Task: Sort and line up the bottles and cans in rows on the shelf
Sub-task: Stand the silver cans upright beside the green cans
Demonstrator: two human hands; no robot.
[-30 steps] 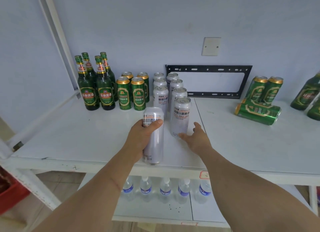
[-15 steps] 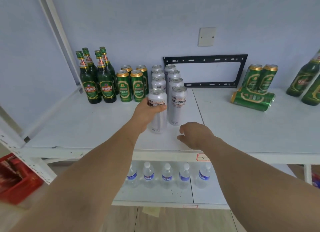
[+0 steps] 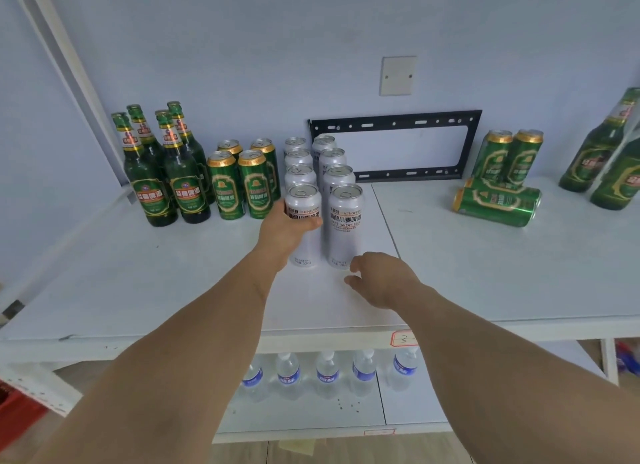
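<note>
Left hand (image 3: 284,226) fingers wrapped round front silver can (image 3: 303,221) standing on shelf (image 3: 138,273) at left silver row's head, right hand (image 3: 379,277) loose, empty; careless release could bump neighbouring can (image 3: 344,223), toppling rows.

the front of the shelf (image 3: 138,290) lies bare, open to a reach from the near edge. toward the wall, green bottles (image 3: 162,183), green cans (image 3: 242,183) and white cans (image 3: 322,193) stand packed touching, with no gap between them. bare shelf runs between the white cans and the toppled green can (image 3: 495,202); a black bracket (image 3: 394,145) blocks its back.
</note>
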